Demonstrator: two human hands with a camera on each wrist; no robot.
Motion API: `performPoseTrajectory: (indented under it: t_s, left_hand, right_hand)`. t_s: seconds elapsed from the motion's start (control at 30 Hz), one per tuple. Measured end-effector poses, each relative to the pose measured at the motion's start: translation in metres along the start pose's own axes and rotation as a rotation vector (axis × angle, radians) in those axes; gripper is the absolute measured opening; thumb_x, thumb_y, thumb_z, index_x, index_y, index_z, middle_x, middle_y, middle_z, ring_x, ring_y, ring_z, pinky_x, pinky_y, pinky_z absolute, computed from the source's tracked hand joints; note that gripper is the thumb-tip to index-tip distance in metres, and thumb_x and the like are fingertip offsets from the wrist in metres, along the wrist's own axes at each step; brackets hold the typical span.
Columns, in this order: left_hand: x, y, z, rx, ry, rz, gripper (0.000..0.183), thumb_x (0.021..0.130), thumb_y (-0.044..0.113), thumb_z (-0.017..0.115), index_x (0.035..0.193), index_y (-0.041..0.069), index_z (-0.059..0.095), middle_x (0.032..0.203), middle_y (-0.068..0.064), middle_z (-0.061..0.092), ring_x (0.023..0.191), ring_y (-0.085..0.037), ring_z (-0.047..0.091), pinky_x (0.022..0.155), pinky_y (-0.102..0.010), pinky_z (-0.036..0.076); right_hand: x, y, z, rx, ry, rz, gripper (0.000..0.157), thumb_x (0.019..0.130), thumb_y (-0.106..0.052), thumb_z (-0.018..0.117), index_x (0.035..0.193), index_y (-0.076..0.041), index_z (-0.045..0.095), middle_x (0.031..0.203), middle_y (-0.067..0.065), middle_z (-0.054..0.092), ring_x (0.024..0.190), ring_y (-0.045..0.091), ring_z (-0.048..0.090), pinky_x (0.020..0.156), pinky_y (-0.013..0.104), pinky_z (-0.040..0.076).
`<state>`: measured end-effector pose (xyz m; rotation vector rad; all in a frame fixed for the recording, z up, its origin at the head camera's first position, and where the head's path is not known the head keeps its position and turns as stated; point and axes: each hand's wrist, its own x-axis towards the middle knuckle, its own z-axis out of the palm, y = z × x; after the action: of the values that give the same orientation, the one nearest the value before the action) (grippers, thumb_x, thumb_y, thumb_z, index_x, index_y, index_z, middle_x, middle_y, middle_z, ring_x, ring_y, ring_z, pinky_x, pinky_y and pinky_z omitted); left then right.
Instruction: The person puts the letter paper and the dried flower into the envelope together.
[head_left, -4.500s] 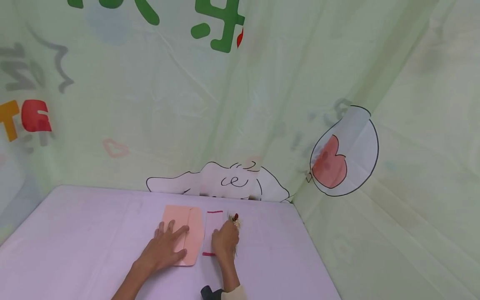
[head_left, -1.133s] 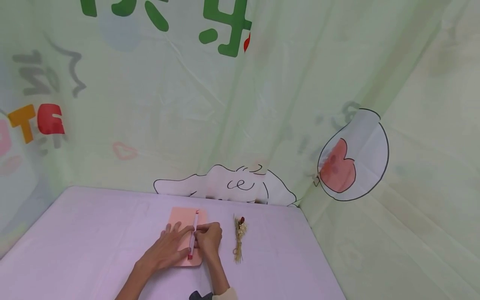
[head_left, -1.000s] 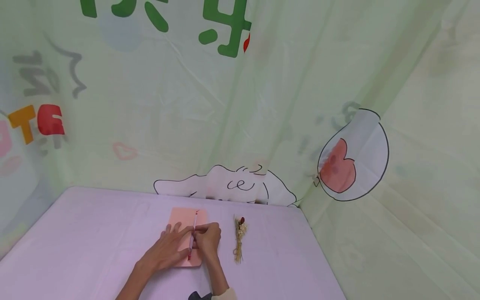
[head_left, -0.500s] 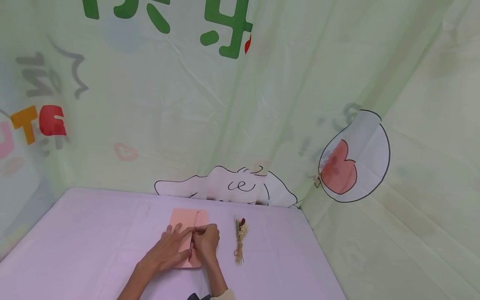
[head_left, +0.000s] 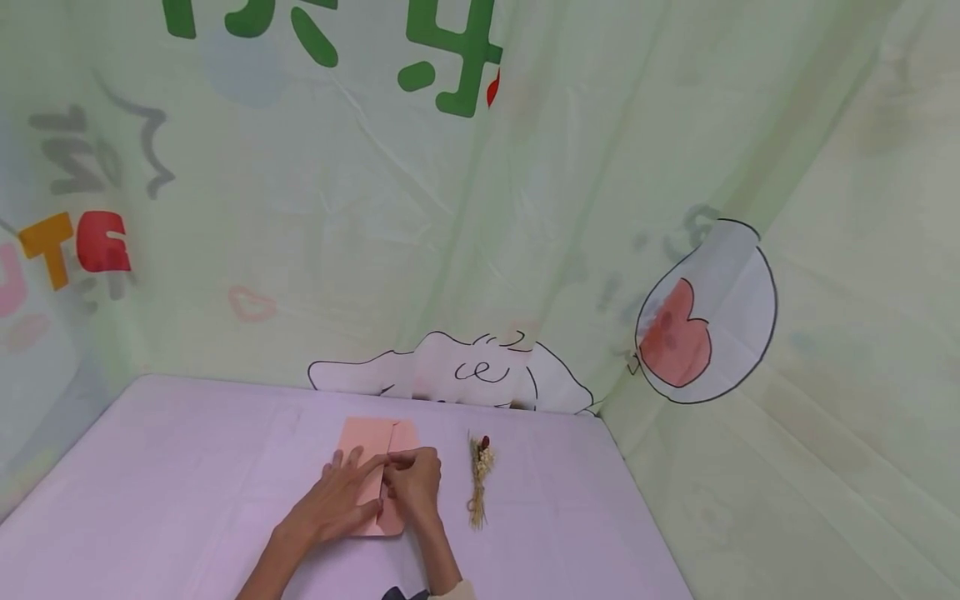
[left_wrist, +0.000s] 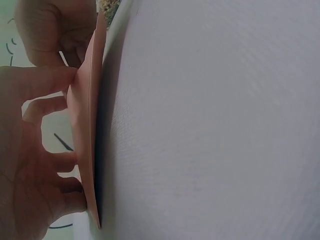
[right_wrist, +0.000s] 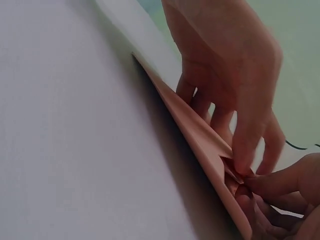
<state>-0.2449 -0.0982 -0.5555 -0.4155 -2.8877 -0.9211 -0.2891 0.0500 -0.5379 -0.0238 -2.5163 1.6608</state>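
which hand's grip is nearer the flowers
Right. The right grip is left of the flowers, at the envelope's opening; the left grip is farther left, on the envelope.

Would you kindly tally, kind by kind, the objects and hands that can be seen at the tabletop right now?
Pink envelope: 1
Dried flower bunch: 1
Hands, being the left hand and the right hand: 2
Total: 4
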Motion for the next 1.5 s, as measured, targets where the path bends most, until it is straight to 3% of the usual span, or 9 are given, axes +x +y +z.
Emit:
performPoseTrajectory:
  t_s: [0.13, 0.3, 0.5, 0.7, 0.93, 1.3, 1.5]
  left_hand:
    - [0.002, 0.001, 0.003, 0.020, 0.000, -0.002, 0.062, 0.091, 0.041, 0.063, 0.149, 0.024, 0.047, 0.158, -0.028, 0.036, 0.144, -0.063, 0.026, 0.115, -0.073, 0.026]
    - [0.002, 0.002, 0.005, 0.029, 0.025, 0.017, 0.058, 0.091, 0.039, 0.065, 0.145, 0.026, 0.050, 0.155, -0.028, 0.039, 0.141, -0.064, 0.030, 0.112, -0.074, 0.028]
    - [0.001, 0.001, 0.005, 0.026, 0.027, 0.023, 0.056, 0.091, 0.037, 0.065, 0.144, 0.028, 0.050, 0.155, -0.028, 0.040, 0.140, -0.065, 0.029, 0.111, -0.076, 0.028]
    - [0.002, -0.002, 0.004, 0.024, 0.037, 0.049, 0.058, 0.091, 0.037, 0.066, 0.145, 0.026, 0.050, 0.154, -0.030, 0.040, 0.139, -0.067, 0.029, 0.109, -0.078, 0.028]
    - [0.000, -0.005, 0.006, 0.017, 0.049, 0.043, 0.055, 0.091, 0.037, 0.066, 0.144, 0.027, 0.050, 0.155, -0.028, 0.040, 0.139, -0.067, 0.030, 0.109, -0.078, 0.028]
    - [-0.003, -0.004, 0.009, 0.002, 0.042, 0.027, 0.057, 0.093, 0.038, 0.065, 0.147, 0.026, 0.049, 0.157, -0.030, 0.036, 0.142, -0.065, 0.026, 0.112, -0.076, 0.025]
    - [-0.002, 0.000, 0.006, 0.010, 0.048, 0.031, 0.056, 0.092, 0.036, 0.064, 0.145, 0.026, 0.050, 0.156, -0.030, 0.038, 0.141, -0.066, 0.028, 0.111, -0.078, 0.026]
  right_hand:
    - [0.004, 0.004, -0.015, -0.010, 0.042, -0.038, 0.012, 0.077, 0.003, 0.080, 0.089, -0.001, 0.079, 0.069, 0.005, 0.073, 0.053, 0.009, 0.062, 0.046, 0.019, 0.049]
    - [0.015, 0.013, -0.042, -0.114, 0.229, -0.094, 0.016, 0.076, -0.009, 0.086, 0.091, -0.007, 0.081, 0.073, 0.000, 0.073, 0.062, 0.007, 0.063, 0.058, 0.023, 0.052]
    - [0.028, 0.030, -0.076, -0.212, 0.434, -0.089, 0.026, 0.071, -0.018, 0.091, 0.093, -0.008, 0.081, 0.071, -0.002, 0.072, 0.062, 0.008, 0.064, 0.066, 0.033, 0.050]
    - [0.029, 0.045, -0.099, -0.237, 0.561, -0.065, 0.032, 0.070, -0.020, 0.091, 0.096, -0.005, 0.081, 0.073, 0.004, 0.074, 0.063, 0.018, 0.067, 0.066, 0.043, 0.052]
    - [0.024, 0.059, -0.101, -0.306, 0.552, 0.002, 0.027, 0.076, -0.010, 0.085, 0.094, 0.006, 0.074, 0.075, 0.015, 0.071, 0.070, 0.032, 0.067, 0.071, 0.054, 0.053]
    - [0.024, 0.066, -0.096, -0.307, 0.536, -0.001, 0.010, 0.079, -0.002, 0.080, 0.086, 0.005, 0.078, 0.064, 0.012, 0.072, 0.053, 0.023, 0.067, 0.065, 0.049, 0.057]
    - [0.025, 0.066, -0.095, -0.295, 0.571, 0.014, 0.011, 0.076, -0.002, 0.081, 0.085, 0.003, 0.079, 0.065, 0.012, 0.072, 0.059, 0.028, 0.069, 0.064, 0.051, 0.055]
